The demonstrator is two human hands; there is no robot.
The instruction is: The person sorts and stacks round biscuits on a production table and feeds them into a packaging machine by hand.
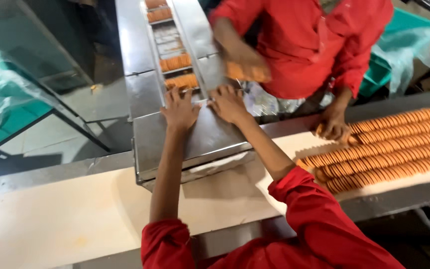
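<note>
My left hand (179, 109) rests flat on the steel cover (195, 142) of a feeder machine, fingertips at a short stack of round orange biscuits (181, 81) lying in the machine's narrow channel (170, 47). My right hand (229, 103) lies beside it, fingers spread toward the channel's near end, holding nothing I can see. Long rows of biscuits (394, 147) lie on edge on the white conveyor belt (65, 219) to the right.
A co-worker in a red shirt (304, 45) stands across the belt, one hand (245, 67) holding a stack of biscuits, the other hand (333, 124) on the rows' end. Green crates lined with plastic stand at left (1, 104) and far right (404, 45).
</note>
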